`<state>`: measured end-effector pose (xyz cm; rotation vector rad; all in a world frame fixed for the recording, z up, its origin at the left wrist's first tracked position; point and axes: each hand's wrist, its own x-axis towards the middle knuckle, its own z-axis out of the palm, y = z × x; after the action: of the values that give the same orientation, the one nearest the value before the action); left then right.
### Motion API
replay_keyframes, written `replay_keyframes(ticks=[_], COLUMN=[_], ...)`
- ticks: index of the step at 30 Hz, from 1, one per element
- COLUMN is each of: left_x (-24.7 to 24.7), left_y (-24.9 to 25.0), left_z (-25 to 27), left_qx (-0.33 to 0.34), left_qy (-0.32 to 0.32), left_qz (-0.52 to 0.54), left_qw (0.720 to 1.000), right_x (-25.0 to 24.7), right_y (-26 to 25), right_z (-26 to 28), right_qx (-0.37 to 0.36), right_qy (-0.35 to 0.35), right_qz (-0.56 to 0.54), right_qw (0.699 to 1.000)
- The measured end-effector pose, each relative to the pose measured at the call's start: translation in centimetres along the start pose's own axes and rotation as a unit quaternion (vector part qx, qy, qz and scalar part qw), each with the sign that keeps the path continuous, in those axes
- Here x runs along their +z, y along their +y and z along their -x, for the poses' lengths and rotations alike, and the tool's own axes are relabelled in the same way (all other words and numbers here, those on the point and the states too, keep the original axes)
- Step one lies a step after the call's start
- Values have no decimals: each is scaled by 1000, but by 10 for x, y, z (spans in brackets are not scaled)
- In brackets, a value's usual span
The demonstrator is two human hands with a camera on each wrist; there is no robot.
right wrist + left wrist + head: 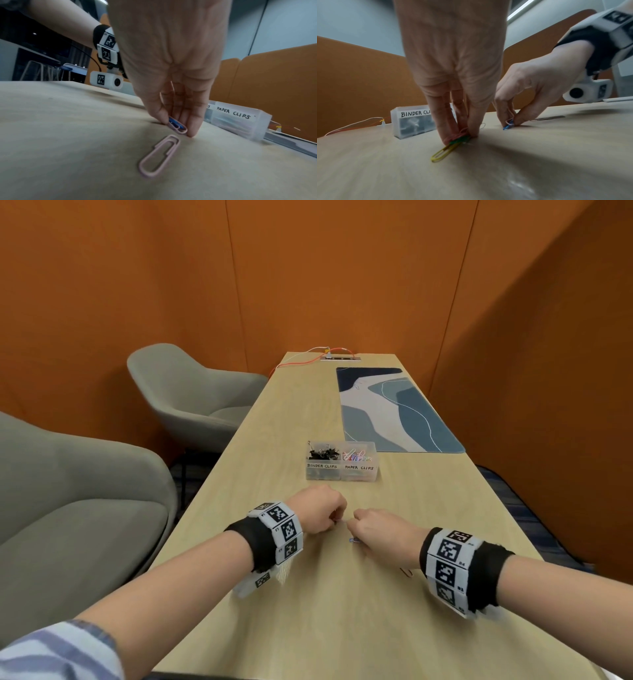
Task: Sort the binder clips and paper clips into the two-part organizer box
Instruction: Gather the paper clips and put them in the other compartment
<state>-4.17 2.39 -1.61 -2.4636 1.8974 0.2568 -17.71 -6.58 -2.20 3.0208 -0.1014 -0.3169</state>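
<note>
Orange walls ringed the counter (308, 594); left hand (317, 513) pinched several clips (453, 140), right hand (380, 534) pinched blue and pink clips (178, 125).

A yellow wire paper clip (443, 152) lies against a green one (460, 139) on the pale wood-grain table (342, 611). A pink paper clip (158, 155) lies near a blue one (175, 123). The rectangular desk mat (394, 412) bears wavy blue, navy and white patches.

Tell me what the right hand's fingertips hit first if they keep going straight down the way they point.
Almost at once, the table: the right hand points down, its fingertips about touching the wood, pinching blue and pink paper clips. The loose pink paper clip lies just nearer the camera.
</note>
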Motion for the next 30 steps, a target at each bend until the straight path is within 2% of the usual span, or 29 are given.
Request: replay_keyframes(ticks=[5,8,13,16,18,23,27,29,30], left_x=[3,4,1,-1,-2,-13,-37,-51,-57], left_y=[-2,-5,-17,-21,-23,-30,-33,-32,-31], left_z=[-3,-4,-7,-10,-13,-24,-41,-55,-63], left_qx=[-2,-3,-40,-55,-66,-79,-103,-130,-144], left_qy=[-2,9,32,23,17,30,76,116,135], left_qz=[-21,-2,88,125,149,206,241,263,270], left_qw=[1000,1000,995,990,986,975,962,949,942], right_x=[-5,-8,-27,-54,-68,-69,-61,-55,-52], right_y=[12,28,62,76,83,89,92,86,80], right_z=[-6,-15,-38,-59,-76,-103,-86,-62,-47], right_qx=[33,83,177,217,239,267,253,237,226], right_qy=[1,12,43,126,164,173,184,148,104], right_qz=[-54,-149,-397,-463,-470,-396,-351,-341,-331], right_qw=[998,985,899,850,834,861,883,898,910])
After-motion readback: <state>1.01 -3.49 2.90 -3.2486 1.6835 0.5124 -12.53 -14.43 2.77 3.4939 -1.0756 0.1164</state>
